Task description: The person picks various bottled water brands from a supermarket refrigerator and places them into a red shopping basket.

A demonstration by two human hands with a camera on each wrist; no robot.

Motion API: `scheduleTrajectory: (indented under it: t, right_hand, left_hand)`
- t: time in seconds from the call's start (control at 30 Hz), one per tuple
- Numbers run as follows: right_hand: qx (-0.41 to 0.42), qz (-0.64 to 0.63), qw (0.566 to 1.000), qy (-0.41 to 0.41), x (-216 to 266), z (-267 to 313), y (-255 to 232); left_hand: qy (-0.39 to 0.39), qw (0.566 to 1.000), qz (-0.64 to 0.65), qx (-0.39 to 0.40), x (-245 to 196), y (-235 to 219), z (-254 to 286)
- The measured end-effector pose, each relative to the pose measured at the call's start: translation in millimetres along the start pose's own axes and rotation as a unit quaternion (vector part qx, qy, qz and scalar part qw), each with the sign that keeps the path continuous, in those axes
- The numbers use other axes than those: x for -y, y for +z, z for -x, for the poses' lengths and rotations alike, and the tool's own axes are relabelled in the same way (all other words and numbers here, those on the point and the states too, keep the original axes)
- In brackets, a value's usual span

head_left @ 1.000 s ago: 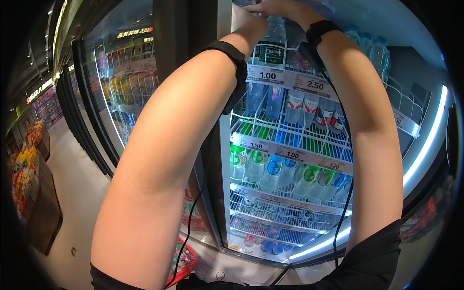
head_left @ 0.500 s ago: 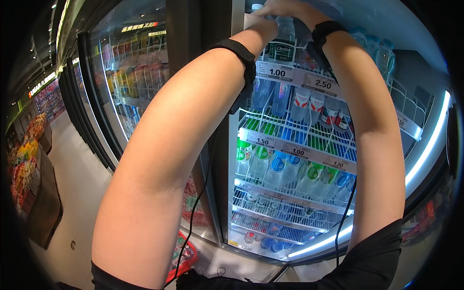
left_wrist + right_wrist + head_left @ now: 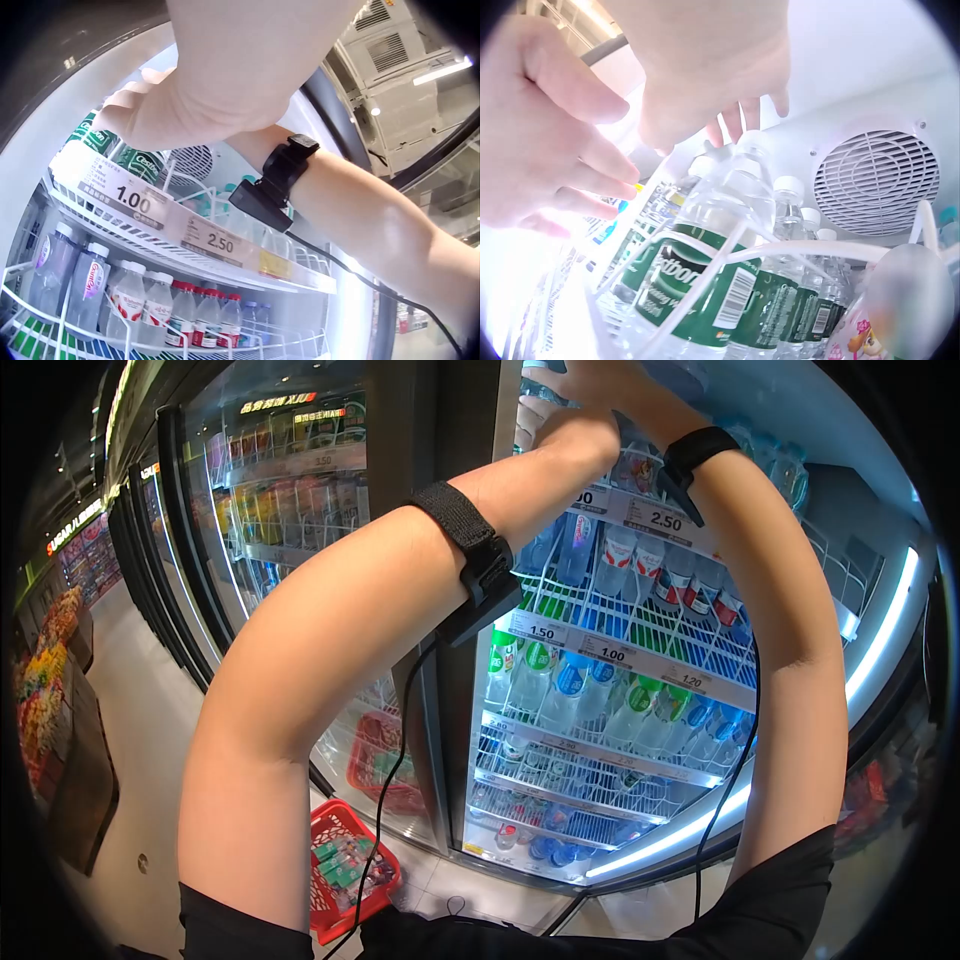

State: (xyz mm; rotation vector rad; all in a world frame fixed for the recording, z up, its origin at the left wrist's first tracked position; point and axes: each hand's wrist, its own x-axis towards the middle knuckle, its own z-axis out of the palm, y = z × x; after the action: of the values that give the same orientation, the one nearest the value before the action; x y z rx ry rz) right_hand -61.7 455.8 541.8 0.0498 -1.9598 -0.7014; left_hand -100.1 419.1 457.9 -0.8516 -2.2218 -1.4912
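At the top shelf of the drinks cooler, both hands are raised close together. My right hand [image 3: 709,75] reaches over a front water bottle [image 3: 697,274] with a green Cestbon label and white cap; its fingers extend down behind the cap. To the left of that bottle, my left hand [image 3: 559,142] has its fingers extended, with nothing visible between them. In the left wrist view the left hand [image 3: 169,109] overlaps the green-labelled bottles [image 3: 139,163] just above the 1.00 price tag [image 3: 124,191]. In the head view the hands partly cover the bottle tops.
Wire shelves below carry more bottles [image 3: 570,685] behind price strips [image 3: 610,650]. A round vent grille [image 3: 877,184] is in the cooler's back wall. The dark door frame [image 3: 435,560] stands at left. On the floor sits a red basket [image 3: 320,810] with packages inside.
My left forearm has swung across to the right and its hand now covers the front Cestbon bottle in the head view. The right hand stays high at the shelf. More of the red basket shows.
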Motion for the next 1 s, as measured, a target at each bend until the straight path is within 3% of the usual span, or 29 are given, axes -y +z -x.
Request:
scheduleTrajectory:
  t: [0.03,0.1,0.13,0.17,0.2,0.23,0.33,0.43,0.5,0.57,0.63,0.7,0.83,0.9,0.97,1.0]
  right_hand:
    - [-0.056,0.003,0.998,-0.001,6,11,-8]
    - [-0.035,0.029,0.999,-0.021,17,35,-25]
    - [-0.015,0.052,0.998,-0.04,22,46,-33]
    - [-0.089,0.069,0.99,-0.086,25,53,-37]
    - [-0.162,0.083,0.974,-0.132,30,60,-41]
    - [-0.219,0.035,0.967,-0.124,47,80,-48]
    - [-0.24,-0.047,0.963,-0.115,97,139,-79]
    - [-0.184,-0.158,0.965,-0.103,153,207,-100]
    - [-0.158,-0.211,0.958,-0.116,188,247,-102]
    - [-0.092,-0.263,0.953,-0.115,228,284,-99]
    - [0.034,-0.311,0.941,-0.127,273,322,-88]
    - [0.241,-0.348,0.888,-0.18,315,365,-73]
    - [0.478,-0.396,0.765,-0.174,387,448,-46]
    - [0.546,-0.399,0.722,-0.147,414,481,-33]
    - [0.641,-0.363,0.664,-0.129,436,489,-29]
    - [0.661,-0.359,0.645,-0.134,447,496,-26]
  left_hand:
    - [-0.031,0.997,0.074,0.008,3,-2,14]
    - [0.087,0.98,0.127,0.124,17,-60,90]
    - [0.115,0.979,0.123,0.119,25,-71,120]
    - [0.141,0.976,0.12,0.111,35,-79,147]
    - [0.234,0.964,0.091,0.093,55,-83,173]
    - [0.324,0.941,0.061,0.075,76,-88,199]
    - [0.477,0.864,0.052,0.152,122,-125,271]
    - [0.58,0.782,0.021,0.225,190,-125,335]
    - [0.539,0.787,0.032,0.299,243,-123,369]
    - [0.463,0.823,0.015,0.328,295,-120,391]
    - [0.378,0.849,-0.083,0.359,353,-124,414]
    - [0.284,0.889,-0.125,0.337,393,-135,433]
    - [0.072,0.907,-0.174,0.376,479,-155,480]
    - [-0.03,0.903,-0.214,0.372,511,-172,501]
    - [-0.068,0.897,-0.246,0.36,563,-188,529]
    - [-0.134,0.885,-0.252,0.369,570,-200,539]
